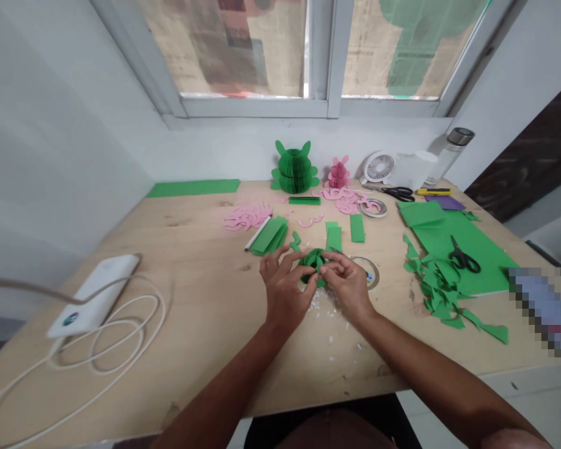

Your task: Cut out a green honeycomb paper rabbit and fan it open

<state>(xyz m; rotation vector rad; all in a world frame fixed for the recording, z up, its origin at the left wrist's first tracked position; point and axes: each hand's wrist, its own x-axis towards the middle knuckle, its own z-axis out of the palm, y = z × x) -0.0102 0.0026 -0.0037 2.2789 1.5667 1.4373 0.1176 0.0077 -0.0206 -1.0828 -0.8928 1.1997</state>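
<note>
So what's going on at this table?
A person is at a wooden table, their left hand and right hand both pinching a bunched piece of green paper. Small white bits lie just below the hands. Green paper strips lie nearby, black scissors rest on a green sheet to the right, and a green paper figure stands at the back.

Wooden table (191, 293) with green paper scraps (442, 296)
</note>
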